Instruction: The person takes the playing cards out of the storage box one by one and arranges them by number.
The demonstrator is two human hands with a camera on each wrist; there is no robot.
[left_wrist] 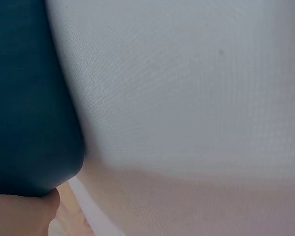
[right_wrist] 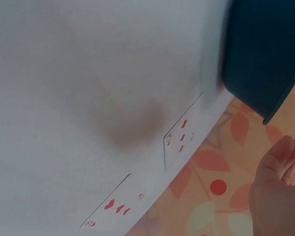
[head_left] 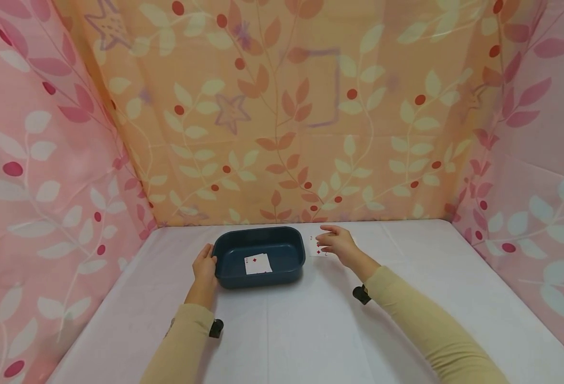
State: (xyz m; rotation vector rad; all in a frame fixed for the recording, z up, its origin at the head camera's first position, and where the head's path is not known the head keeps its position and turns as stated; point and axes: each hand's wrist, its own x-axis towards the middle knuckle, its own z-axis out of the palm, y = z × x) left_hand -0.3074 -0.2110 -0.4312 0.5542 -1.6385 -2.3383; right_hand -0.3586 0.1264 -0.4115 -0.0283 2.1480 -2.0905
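A dark blue rectangular tub (head_left: 224, 281) stands on the white-covered table, with playing cards (head_left: 259, 265) lying inside; the top one shows a red diamond. My left hand (head_left: 204, 265) grips the tub's left end, thumb by the rim; in the left wrist view part of this hand (left_wrist: 19, 215) lies against the tub wall. My right hand (head_left: 341, 246) hovers to the right of the tub, fingers extended and holding nothing. Below it is a playing card with red diamonds (right_wrist: 174, 147), partly covered in the head view. A card with red hearts (right_wrist: 118, 202) lies farther from the tub.
The white tablecloth (head_left: 282, 336) spreads around the tub. An orange leaf-patterned curtain (head_left: 282, 176) hangs behind the table's far edge. Pink patterned curtains (head_left: 47, 213) close in both sides.
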